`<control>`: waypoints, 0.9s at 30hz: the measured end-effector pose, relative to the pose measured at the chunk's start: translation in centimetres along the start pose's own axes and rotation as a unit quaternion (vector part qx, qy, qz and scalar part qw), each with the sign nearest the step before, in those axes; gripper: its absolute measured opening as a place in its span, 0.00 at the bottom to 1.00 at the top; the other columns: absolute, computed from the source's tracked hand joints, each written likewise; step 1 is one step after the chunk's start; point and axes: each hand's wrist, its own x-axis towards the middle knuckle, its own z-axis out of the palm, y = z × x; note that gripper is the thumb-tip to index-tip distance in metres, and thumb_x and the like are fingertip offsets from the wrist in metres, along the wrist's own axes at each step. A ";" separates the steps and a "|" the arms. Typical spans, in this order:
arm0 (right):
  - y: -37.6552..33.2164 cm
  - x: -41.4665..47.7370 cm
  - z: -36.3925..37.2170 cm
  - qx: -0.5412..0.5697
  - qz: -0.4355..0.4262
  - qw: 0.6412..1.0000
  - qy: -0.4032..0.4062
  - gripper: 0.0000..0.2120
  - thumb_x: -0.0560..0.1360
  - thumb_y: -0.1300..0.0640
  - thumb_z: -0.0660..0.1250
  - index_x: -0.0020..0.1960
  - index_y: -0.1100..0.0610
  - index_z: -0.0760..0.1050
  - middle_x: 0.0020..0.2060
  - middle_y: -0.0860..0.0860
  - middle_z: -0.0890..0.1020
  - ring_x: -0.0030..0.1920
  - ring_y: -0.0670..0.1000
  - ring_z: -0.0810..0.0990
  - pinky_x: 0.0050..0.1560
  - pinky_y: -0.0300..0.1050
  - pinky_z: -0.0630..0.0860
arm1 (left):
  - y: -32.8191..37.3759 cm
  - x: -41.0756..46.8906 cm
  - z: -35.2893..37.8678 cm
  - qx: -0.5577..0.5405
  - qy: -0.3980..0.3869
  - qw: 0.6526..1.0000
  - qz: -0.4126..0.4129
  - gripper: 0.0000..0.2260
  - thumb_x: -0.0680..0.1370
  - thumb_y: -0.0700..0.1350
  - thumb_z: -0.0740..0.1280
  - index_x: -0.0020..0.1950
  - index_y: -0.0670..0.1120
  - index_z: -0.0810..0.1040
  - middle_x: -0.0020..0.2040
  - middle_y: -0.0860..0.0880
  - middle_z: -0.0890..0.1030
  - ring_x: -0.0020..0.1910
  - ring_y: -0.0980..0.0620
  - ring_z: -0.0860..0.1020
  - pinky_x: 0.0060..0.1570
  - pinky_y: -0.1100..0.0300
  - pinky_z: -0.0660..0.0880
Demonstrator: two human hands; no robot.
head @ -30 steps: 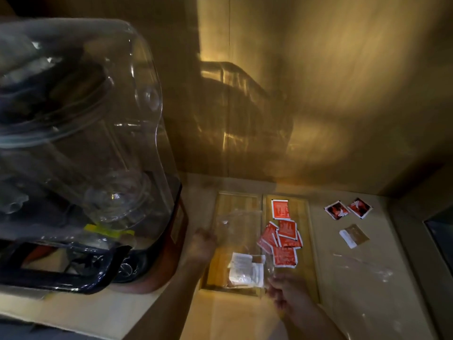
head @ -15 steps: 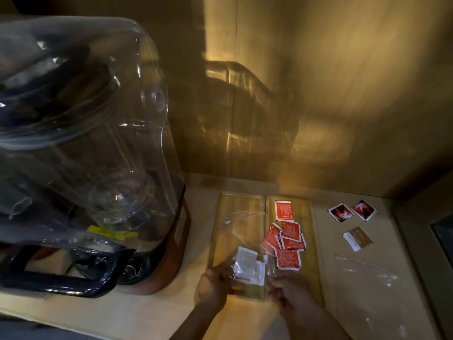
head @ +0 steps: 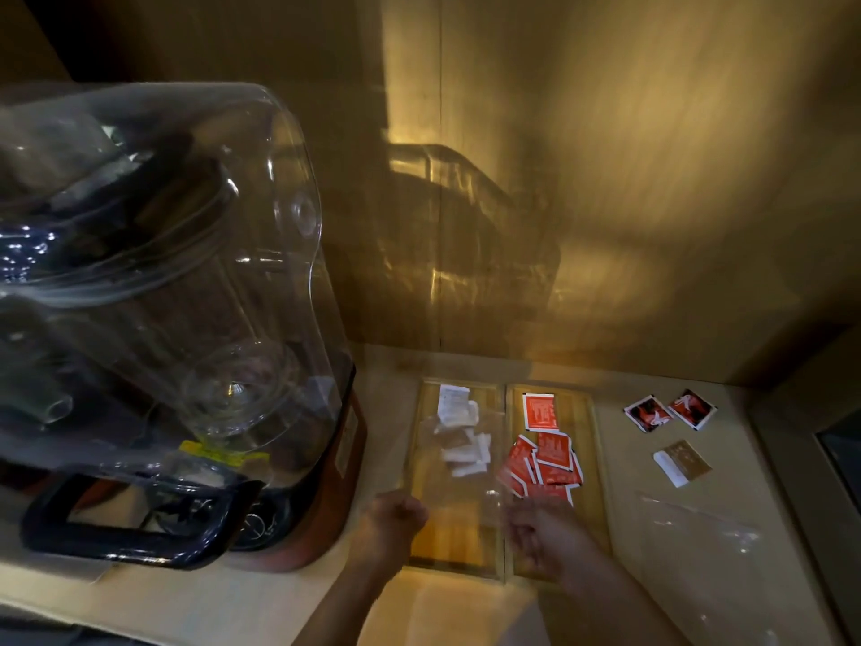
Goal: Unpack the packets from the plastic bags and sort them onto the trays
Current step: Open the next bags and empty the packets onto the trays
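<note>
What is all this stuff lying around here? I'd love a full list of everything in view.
Blender: one, clear cover with a dark handle, left on the counter.
Trays: two, wooden, side by side at centre.
White packets: several, white, scattered on the left tray.
Red packets: several, red, on the right tray.
Dark red packets: two, dark red with white edges, on the counter right of the trays.
Brown packet: one, brown and white, nearer than those two.
Plastic bags: at least two, clear; one flat on the counter at right, one held over the trays.
Left hand: closed on the held bag's edge.
Right hand: at the bag's other edge; blurred.
</note>
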 end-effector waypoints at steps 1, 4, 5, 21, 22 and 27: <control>0.6 -0.1 -0.2 -0.007 0.016 1.000 -0.005 0.13 0.71 0.66 0.66 0.28 0.60 0.72 0.16 0.53 0.71 0.17 0.48 0.67 0.21 0.32 0.58 | -0.8 -0.1 0.1 0.024 -0.020 0.999 -0.019 0.10 0.68 0.39 0.69 0.27 0.49 0.75 0.28 0.51 0.75 0.32 0.54 0.75 0.36 0.60 0.69; 2.0 -0.2 -0.8 -0.001 0.060 0.998 -0.022 0.11 0.73 0.64 0.65 0.32 0.60 0.72 0.19 0.53 0.73 0.18 0.47 0.68 0.20 0.30 0.58 | -2.0 -0.5 0.4 0.042 -0.067 0.994 -0.072 0.13 0.69 0.35 0.69 0.28 0.48 0.75 0.27 0.53 0.76 0.30 0.55 0.73 0.33 0.61 0.68; 2.3 -0.2 -0.9 0.009 0.070 0.997 -0.024 0.10 0.73 0.63 0.65 0.33 0.60 0.73 0.19 0.53 0.73 0.17 0.46 0.69 0.19 0.30 0.58 | -1.9 -0.6 0.4 0.022 -0.078 0.993 -0.088 0.12 0.70 0.35 0.68 0.29 0.48 0.75 0.27 0.52 0.76 0.29 0.56 0.73 0.30 0.63 0.67; -3.0 0.2 0.5 0.030 0.021 0.999 0.006 0.08 0.72 0.66 0.62 0.36 0.58 0.74 0.24 0.52 0.72 0.23 0.47 0.69 0.25 0.37 0.64 | 5.0 1.5 1.4 -0.183 -0.065 0.968 -0.159 0.12 0.77 0.37 0.62 0.33 0.42 0.74 0.23 0.49 0.75 0.17 0.58 0.72 0.18 0.68 0.66; -3.8 -0.1 0.4 0.034 0.020 0.999 0.001 0.08 0.72 0.66 0.62 0.36 0.58 0.74 0.24 0.51 0.73 0.23 0.47 0.69 0.24 0.36 0.64 | 5.8 1.5 0.9 -0.181 -0.064 0.971 -0.146 0.11 0.76 0.36 0.62 0.34 0.41 0.74 0.21 0.50 0.75 0.16 0.59 0.72 0.17 0.69 0.66; -7.1 -2.2 0.2 0.059 0.009 0.997 -0.038 0.08 0.73 0.63 0.62 0.36 0.60 0.75 0.22 0.51 0.73 0.19 0.45 0.68 0.19 0.34 0.63 | 9.5 0.2 -1.3 -0.161 -0.057 0.981 -0.091 0.05 0.75 0.39 0.65 0.47 0.39 0.79 0.30 0.47 0.79 0.25 0.56 0.77 0.29 0.62 0.75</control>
